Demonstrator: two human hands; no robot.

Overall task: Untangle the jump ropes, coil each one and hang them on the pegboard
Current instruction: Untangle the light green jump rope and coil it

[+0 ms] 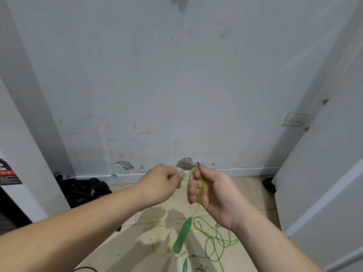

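My right hand (pixel 212 191) holds several loops of a thin yellow jump rope (pixel 200 185) wound around its fingers. My left hand (pixel 161 181) pinches the same rope just left of the coil. A green handle (pixel 181 237) dangles from the rope below my right hand. More of the yellow rope (pixel 160 244) trails on the floor. A green jump rope (pixel 215 242) lies loose on the tiles at lower right, with a green handle (pixel 185 266) at the bottom edge. No pegboard is in view.
A scuffed white wall (pixel 176 85) stands straight ahead. A black bag (pixel 86 190) lies on the floor at the left by a dark panel with a label (pixel 7 173). A white door or panel (pixel 324 173) closes the right side. The beige tiles (pixel 137 250) are dusty.
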